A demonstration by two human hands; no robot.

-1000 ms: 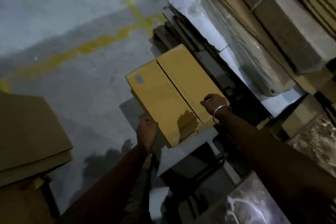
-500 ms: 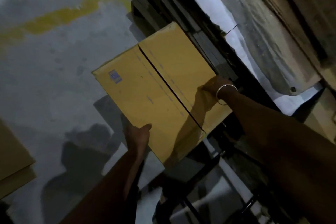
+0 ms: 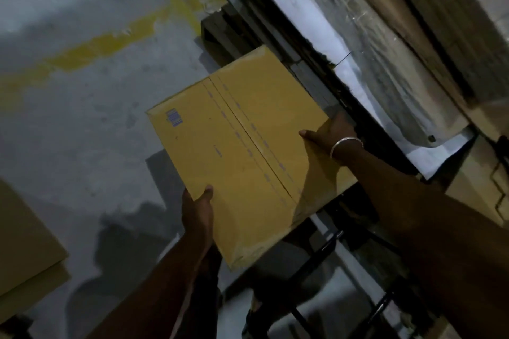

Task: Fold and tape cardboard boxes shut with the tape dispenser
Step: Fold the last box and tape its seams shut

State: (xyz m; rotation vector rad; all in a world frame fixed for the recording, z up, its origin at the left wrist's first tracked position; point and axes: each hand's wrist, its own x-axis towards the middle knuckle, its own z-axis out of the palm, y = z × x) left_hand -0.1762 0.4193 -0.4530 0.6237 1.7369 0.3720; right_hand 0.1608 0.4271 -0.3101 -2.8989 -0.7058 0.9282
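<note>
Head view: a yellow cardboard box (image 3: 242, 151), flaps shut with the seam on top, is held in the air above the grey floor (image 3: 82, 118). The left hand (image 3: 197, 212) grips its near left edge, thumb on top; the right hand (image 3: 330, 132), wearing a bangle (image 3: 345, 143), grips its right edge.

you are looking at one yellow cardboard box (image 3: 242, 151), two hands on it, the left hand (image 3: 198, 209) and the right hand (image 3: 329, 132), one silver bangle (image 3: 345, 143), two yellow floor lines (image 3: 104, 47) crossing, one flat cardboard stack (image 3: 24, 250) at left.
</note>
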